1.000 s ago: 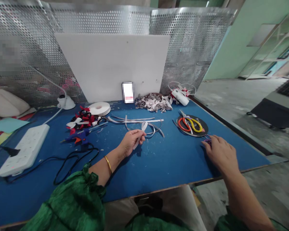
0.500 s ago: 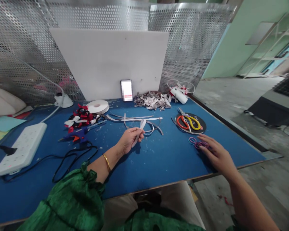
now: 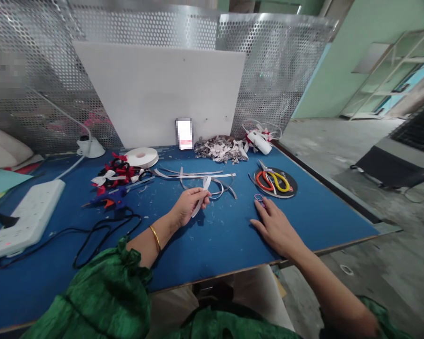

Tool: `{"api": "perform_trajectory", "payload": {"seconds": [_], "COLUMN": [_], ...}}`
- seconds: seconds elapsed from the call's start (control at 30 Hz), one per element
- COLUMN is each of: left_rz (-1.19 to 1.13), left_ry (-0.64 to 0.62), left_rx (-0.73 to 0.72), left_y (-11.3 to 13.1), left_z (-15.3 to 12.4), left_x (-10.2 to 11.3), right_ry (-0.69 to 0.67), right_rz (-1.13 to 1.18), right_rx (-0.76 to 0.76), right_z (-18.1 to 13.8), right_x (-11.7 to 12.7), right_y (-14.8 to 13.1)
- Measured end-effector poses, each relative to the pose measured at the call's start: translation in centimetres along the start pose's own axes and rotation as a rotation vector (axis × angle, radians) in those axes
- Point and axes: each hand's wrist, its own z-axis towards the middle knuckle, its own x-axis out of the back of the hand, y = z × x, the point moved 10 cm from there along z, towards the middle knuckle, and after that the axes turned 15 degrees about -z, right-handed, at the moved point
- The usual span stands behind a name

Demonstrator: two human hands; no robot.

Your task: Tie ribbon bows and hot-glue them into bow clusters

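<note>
My left hand (image 3: 191, 205) is closed, pinching a white ribbon (image 3: 199, 205) whose upper end is folded into a loop. Other white and grey ribbon strips (image 3: 208, 176) lie just beyond it on the table. My right hand (image 3: 276, 227) rests low over the tabletop with its fingers spread. Its fingertips touch thin purple and pink elastic hair ties (image 3: 258, 197), mostly covered by the fingers. Behind that hand, scissors (image 3: 273, 181) with one orange and one yellow handle lie on a black round disc (image 3: 292, 190).
At left are a blue glue gun (image 3: 109, 200) with its black cord, red, black and white bows (image 3: 116, 175), a ribbon roll (image 3: 141, 157) and a power strip (image 3: 28, 216). A pile of grey and white bows (image 3: 222, 148) and a propped phone (image 3: 184, 133) stand at the back.
My right hand has moved left across the table, and the hair ties have shifted left with it under the fingers. My left hand keeps its pinch on the ribbon, almost still.
</note>
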Motion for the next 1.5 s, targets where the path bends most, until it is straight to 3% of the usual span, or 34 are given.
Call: {"api": "perform_trajectory", "payload": {"seconds": [0.13, 0.37, 0.6, 0.67, 0.73, 0.83, 1.0, 1.1, 1.2, 1.4, 1.5], "left_rz": [-0.009, 0.002, 0.022, 0.011, 0.003, 0.006, 0.016, 0.025, 0.025, 0.007, -0.001], "left_ry": [-0.003, -0.018, -0.019, -0.018, -0.022, -0.032, -0.038, -0.042, -0.033, -0.014, -0.027], "left_rx": [0.001, -0.005, 0.014, 0.015, 0.011, 0.004, 0.007, 0.014, 0.010, 0.009, 0.014], "left_y": [0.0, 0.1, 0.0, 0.0, -0.1, -0.1, -0.3, -0.3, -0.2, -0.1, -0.2], "left_z": [-0.1, -0.2, -0.3, -0.3, -0.2, -0.1, 0.0, 0.0, -0.1, -0.3, -0.1], "left_x": [-0.1, -0.2, -0.2, -0.2, -0.2, -0.1, -0.2, -0.4, -0.4, 0.0, 0.0], "right_ry": [-0.025, 0.004, 0.132, 0.214, 0.273, 0.169, -0.058, -0.068, -0.091, -0.056, -0.006], "right_rz": [0.025, 0.095, 0.329, 0.439, 0.542, 0.460, 0.178, 0.109, 0.103, 0.125, 0.149], "right_rx": [0.027, 0.001, -0.116, -0.086, 0.040, 0.192, 0.323, 0.318, 0.292, 0.128, 0.012], "right_z": [3.6, 11.2, 16.1, 15.7, 14.1, 9.9, 1.8, 0.8, 3.7, 13.6, 15.9], "right_x": [-1.2, -3.2, -1.8, 0.5, 3.2, 4.9, 2.5, 0.9, -0.7, -3.0, -3.3], "right_y": [-1.7, -1.3, -0.5, 0.1, 0.4, 0.6, 0.1, -0.6, -1.4, -2.2, -2.0]}}
